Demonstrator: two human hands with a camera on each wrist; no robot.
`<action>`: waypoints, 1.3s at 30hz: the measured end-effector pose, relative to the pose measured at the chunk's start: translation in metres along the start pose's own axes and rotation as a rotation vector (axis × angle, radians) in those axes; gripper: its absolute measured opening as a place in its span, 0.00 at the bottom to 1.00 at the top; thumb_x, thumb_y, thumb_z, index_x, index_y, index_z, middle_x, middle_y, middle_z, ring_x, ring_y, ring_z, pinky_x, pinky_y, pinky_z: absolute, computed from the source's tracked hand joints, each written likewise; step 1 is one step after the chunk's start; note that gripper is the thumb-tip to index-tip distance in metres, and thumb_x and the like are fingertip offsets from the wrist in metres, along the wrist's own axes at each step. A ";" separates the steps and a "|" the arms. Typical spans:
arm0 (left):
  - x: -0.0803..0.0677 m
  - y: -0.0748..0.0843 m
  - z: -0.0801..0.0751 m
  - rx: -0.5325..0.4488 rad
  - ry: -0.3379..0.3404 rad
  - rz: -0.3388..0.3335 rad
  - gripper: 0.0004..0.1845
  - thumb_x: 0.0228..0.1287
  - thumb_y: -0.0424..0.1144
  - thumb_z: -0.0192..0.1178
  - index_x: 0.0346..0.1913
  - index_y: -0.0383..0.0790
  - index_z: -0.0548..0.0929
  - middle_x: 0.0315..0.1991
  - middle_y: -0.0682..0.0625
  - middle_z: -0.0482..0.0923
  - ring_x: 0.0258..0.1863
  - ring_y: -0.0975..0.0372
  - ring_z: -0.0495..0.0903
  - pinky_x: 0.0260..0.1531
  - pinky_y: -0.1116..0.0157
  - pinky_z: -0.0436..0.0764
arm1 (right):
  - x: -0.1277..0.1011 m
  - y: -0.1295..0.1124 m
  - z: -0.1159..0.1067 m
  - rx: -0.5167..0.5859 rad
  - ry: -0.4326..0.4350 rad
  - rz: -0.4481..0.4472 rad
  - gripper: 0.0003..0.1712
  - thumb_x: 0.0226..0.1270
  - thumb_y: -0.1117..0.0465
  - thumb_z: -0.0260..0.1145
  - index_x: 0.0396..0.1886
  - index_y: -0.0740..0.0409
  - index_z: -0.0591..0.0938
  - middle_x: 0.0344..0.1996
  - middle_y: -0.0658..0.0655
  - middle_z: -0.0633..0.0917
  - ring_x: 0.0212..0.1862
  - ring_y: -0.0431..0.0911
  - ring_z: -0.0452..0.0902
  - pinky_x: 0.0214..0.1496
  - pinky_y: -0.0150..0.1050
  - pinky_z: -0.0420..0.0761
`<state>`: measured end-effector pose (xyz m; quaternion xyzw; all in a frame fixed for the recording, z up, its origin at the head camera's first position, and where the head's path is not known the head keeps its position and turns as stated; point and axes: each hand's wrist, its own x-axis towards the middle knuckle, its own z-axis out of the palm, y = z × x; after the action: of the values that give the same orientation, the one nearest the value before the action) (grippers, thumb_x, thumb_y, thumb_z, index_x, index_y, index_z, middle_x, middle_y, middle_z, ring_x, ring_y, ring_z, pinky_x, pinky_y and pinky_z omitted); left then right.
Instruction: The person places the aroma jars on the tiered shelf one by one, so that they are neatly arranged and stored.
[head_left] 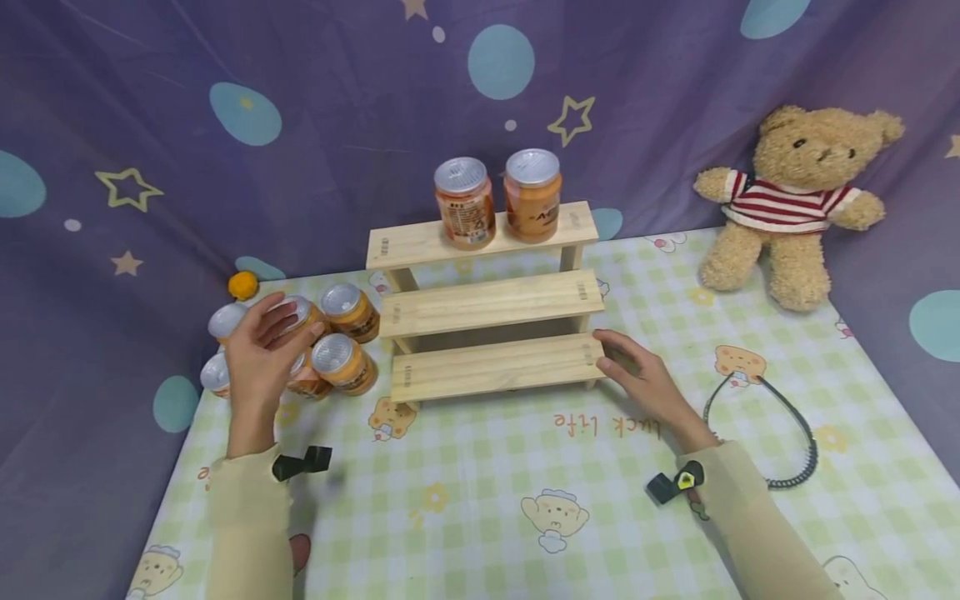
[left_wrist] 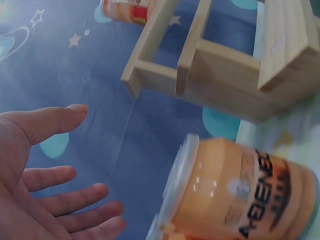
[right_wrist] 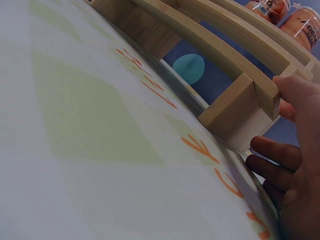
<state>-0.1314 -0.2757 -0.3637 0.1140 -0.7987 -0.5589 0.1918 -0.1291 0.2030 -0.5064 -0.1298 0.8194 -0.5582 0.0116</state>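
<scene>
A three-step wooden rack [head_left: 491, 302] stands mid-table. On its top step are two orange-labelled jars with silvery lids, a left jar [head_left: 465, 204] and a right jar [head_left: 533, 196]. My left hand [head_left: 264, 350] is over a cluster of similar jars left of the rack, partly covering them; thumb and fingers are spread with nothing between them. In the left wrist view a jar [left_wrist: 240, 190] stands just beyond those fingers. At the right end of the lowest step, my right hand [head_left: 643, 379] touches the board's corner with thumb and index finger [right_wrist: 287, 110]; the other fingers bend loosely below.
A teddy bear [head_left: 798, 204] in a striped shirt sits at the back right. A black coiled cord [head_left: 810, 454] lies by the right forearm. Behind the jars is a small orange ball [head_left: 242, 285]. A purple curtain [head_left: 360, 125] closes off the table's back.
</scene>
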 end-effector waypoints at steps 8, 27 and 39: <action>0.001 -0.011 -0.016 -0.001 0.066 -0.025 0.31 0.52 0.29 0.74 0.62 0.43 0.80 0.42 0.64 0.84 0.43 0.70 0.83 0.44 0.83 0.78 | 0.001 0.001 0.000 -0.014 0.003 0.003 0.27 0.76 0.56 0.61 0.71 0.55 0.72 0.71 0.59 0.74 0.72 0.58 0.70 0.67 0.17 0.65; 0.013 -0.031 -0.053 -0.174 0.195 -0.008 0.28 0.47 0.19 0.72 0.52 0.42 0.83 0.34 0.62 0.86 0.33 0.71 0.85 0.34 0.83 0.81 | 0.000 0.002 0.000 -0.022 0.008 0.010 0.26 0.76 0.56 0.60 0.71 0.53 0.72 0.71 0.59 0.74 0.72 0.57 0.70 0.69 0.20 0.66; 0.022 -0.041 -0.072 -0.026 0.292 -0.146 0.29 0.50 0.26 0.74 0.58 0.44 0.83 0.36 0.65 0.82 0.35 0.75 0.81 0.36 0.84 0.76 | 0.000 -0.002 0.000 -0.004 -0.003 0.012 0.27 0.76 0.55 0.60 0.72 0.52 0.71 0.71 0.58 0.74 0.72 0.56 0.70 0.67 0.16 0.64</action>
<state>-0.1209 -0.3596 -0.3765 0.2492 -0.7447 -0.5589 0.2663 -0.1284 0.2028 -0.5049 -0.1258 0.8213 -0.5562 0.0158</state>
